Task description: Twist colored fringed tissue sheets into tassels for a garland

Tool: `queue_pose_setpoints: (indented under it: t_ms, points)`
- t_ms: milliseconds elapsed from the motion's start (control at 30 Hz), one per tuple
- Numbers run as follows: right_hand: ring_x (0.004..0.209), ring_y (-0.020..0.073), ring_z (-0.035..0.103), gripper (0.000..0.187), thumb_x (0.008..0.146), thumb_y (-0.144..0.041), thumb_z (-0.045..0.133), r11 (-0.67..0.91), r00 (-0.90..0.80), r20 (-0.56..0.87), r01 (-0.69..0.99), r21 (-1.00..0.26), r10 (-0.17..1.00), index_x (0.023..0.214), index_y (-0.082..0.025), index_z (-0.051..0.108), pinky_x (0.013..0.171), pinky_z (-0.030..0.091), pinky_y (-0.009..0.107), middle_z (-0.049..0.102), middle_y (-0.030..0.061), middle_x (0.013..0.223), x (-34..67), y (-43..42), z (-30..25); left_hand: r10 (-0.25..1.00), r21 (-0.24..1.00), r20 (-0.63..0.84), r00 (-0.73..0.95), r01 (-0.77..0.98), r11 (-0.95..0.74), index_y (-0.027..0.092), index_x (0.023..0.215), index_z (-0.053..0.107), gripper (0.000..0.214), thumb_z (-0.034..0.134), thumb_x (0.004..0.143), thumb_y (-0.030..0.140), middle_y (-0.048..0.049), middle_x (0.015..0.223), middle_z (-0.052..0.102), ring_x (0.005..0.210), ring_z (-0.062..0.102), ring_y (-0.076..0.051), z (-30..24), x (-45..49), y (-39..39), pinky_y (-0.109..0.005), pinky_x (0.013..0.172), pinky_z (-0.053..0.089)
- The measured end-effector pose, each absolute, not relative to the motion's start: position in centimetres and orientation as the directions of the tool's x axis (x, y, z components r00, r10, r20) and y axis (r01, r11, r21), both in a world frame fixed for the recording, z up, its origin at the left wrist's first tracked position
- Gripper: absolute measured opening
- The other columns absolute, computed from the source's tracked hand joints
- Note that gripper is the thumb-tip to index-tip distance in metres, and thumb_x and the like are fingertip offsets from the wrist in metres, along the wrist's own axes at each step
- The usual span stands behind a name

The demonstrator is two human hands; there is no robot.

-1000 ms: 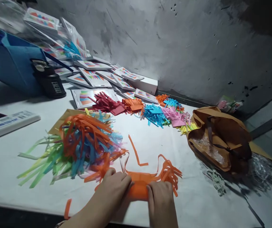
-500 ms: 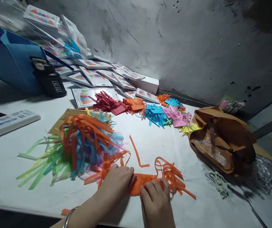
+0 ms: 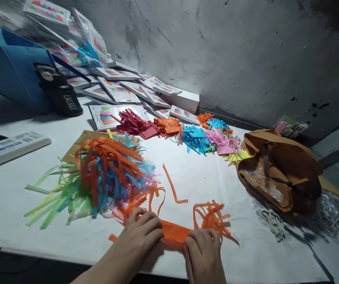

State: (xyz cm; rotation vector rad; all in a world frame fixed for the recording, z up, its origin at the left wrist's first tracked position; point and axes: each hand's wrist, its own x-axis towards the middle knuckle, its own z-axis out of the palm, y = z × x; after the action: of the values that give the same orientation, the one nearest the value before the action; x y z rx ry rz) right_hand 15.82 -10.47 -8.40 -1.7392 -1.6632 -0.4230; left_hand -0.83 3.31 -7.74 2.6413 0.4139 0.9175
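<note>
My left hand point(image 3: 142, 233) and my right hand point(image 3: 202, 249) press down on a folded orange paper piece point(image 3: 174, 232) lying on the white table point(image 3: 205, 185) near its front edge. The fingers of both hands are curled onto the paper's ends. Fringed orange strips point(image 3: 212, 217) fan out from the paper beyond my right hand, and more curl up behind my left hand. A loose bent orange strip point(image 3: 172, 190) lies just past the paper.
A heap of long orange, blue and green paper strips point(image 3: 98, 177) lies left. Small fringed bundles in several colours point(image 3: 193, 136) form a row behind. A brown bag point(image 3: 278, 169) sits right, packets point(image 3: 118, 92) and a blue bag point(image 3: 12, 75) at back left.
Both hands shifted along the orange paper and flattened it; my right hand came back onto its right end. The fringe at the right now stands more upright.
</note>
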Motion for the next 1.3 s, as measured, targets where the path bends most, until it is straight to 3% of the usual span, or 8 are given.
queue_pose_setpoints:
  t_ms: [267,367,500,633,767,933,1133,1300]
  points:
    - [0.084,0.0303,0.059,0.023,0.096,-0.015,0.042,-0.343,0.387,0.654,0.917,-0.202,0.650,0.079,-0.023,0.055,0.089,0.035,0.057,0.064,0.0079,0.083,14.9,-8.8,-8.2,0.579,0.149,0.228,0.783,0.559,-0.815,0.017,0.071,0.066,0.020,0.060,0.089,0.013,-0.0072,0.079,0.068,0.077,0.060,-0.028,-4.6,1.1,4.1,-0.042,0.073,0.036]
    - [0.101,0.0311,0.063,0.014,0.095,-0.015,0.051,-0.263,0.309,0.688,0.949,-0.175,0.657,0.099,-0.022,0.063,0.099,0.035,0.057,0.068,0.0105,0.105,14.5,-8.8,-7.9,0.577,0.120,0.196,0.793,0.564,-0.817,0.017,0.070,0.068,0.019,0.063,0.088,0.015,-0.0070,0.079,0.069,0.078,0.061,-0.028,-4.4,1.6,4.3,-0.042,0.073,0.039]
    - [0.081,0.0196,0.063,0.014,0.094,-0.013,0.055,-0.009,0.106,0.640,0.988,-0.153,0.761,0.093,-0.024,0.063,0.098,0.039,0.045,0.067,0.0002,0.085,14.3,-8.9,-8.0,0.554,0.157,0.292,0.780,0.532,-0.832,0.019,0.081,0.068,0.009,0.062,0.086,0.015,-0.0067,0.086,0.069,0.082,0.061,-0.027,-5.3,1.1,4.4,-0.041,0.077,0.040]
    - [0.069,0.0152,0.057,0.024,0.097,-0.010,0.045,0.029,0.150,0.697,0.971,-0.239,0.702,0.080,-0.022,0.057,0.092,0.039,0.039,0.060,-0.0026,0.073,14.3,-8.6,-7.7,0.386,0.225,0.524,0.759,0.314,-0.922,0.025,0.094,0.066,0.015,0.064,0.085,0.013,-0.0053,0.113,0.069,0.104,0.058,-0.028,-6.1,0.4,3.9,-0.048,0.097,0.033]
    - [0.078,0.0175,0.060,0.011,0.095,-0.016,0.051,0.044,0.114,0.596,0.969,-0.243,0.795,0.093,-0.023,0.059,0.095,0.038,0.039,0.063,-0.0014,0.084,14.0,-8.9,-7.4,0.289,0.268,0.542,0.789,0.164,-0.950,0.023,0.077,0.060,0.020,0.060,0.092,0.009,0.0027,0.082,0.067,0.084,0.058,-0.019,-6.8,0.3,3.3,-0.044,0.101,0.029]
    - [0.075,0.0175,0.057,0.023,0.095,-0.007,0.044,0.053,0.064,0.591,0.982,-0.179,0.804,0.085,-0.022,0.058,0.091,0.040,0.038,0.061,-0.0003,0.079,14.9,-10.4,-8.0,0.311,0.322,0.560,0.768,0.143,-0.936,0.023,0.071,0.061,0.025,0.058,0.092,0.011,0.0037,0.065,0.060,0.071,0.054,-0.018,-7.8,-0.2,3.6,-0.040,0.091,0.034]
    - [0.083,0.0224,0.056,0.021,0.099,-0.014,0.040,-0.117,0.192,0.574,0.979,-0.164,0.796,0.086,-0.023,0.054,0.096,0.037,0.047,0.060,0.0024,0.085,16.1,-10.7,-8.7,0.443,0.395,0.446,0.778,0.274,-0.877,0.022,0.077,0.063,0.024,0.049,0.095,0.012,-0.0015,0.086,0.067,0.082,0.056,-0.020,-6.9,-0.9,3.2,-0.039,0.080,0.036]
    - [0.076,0.0261,0.049,0.025,0.099,-0.022,0.039,-0.254,0.282,0.494,0.959,-0.125,0.823,0.076,-0.025,0.049,0.081,0.036,0.050,0.055,0.0033,0.076,16.3,-9.1,-8.6,0.536,0.362,0.418,0.734,0.406,-0.839,0.018,0.075,0.059,0.018,0.052,0.084,0.005,-0.0060,0.094,0.066,0.085,0.056,-0.024,-6.4,-0.3,2.8,-0.042,0.082,0.034]
